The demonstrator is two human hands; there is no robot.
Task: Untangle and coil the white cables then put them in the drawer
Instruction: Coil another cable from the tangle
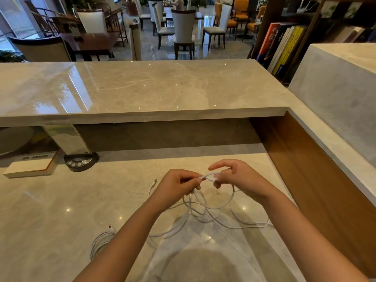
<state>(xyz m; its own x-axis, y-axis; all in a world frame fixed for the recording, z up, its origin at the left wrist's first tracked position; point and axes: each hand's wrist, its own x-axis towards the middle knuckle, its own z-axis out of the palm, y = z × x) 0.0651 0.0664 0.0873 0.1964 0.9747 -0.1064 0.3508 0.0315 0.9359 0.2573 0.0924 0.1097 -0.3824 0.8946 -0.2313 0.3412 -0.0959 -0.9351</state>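
Note:
A tangle of white cable (205,208) hangs in loose loops from both my hands down onto the marble desk (61,210). My left hand (177,186) pinches a strand at its fingertips. My right hand (236,178) grips the same strand a short way to the right, thumb arched above it. One plug end (154,182) lies on the desk left of my left hand. A second white cable (99,242) lies in a rough coil by my left forearm, its plug (110,226) pointing up. No drawer is in view.
A raised marble counter (142,88) runs across behind the desk, with a wooden side panel (305,169) on the right. A black button device (80,160) and a flat white box (30,166) sit at the back left of the desk.

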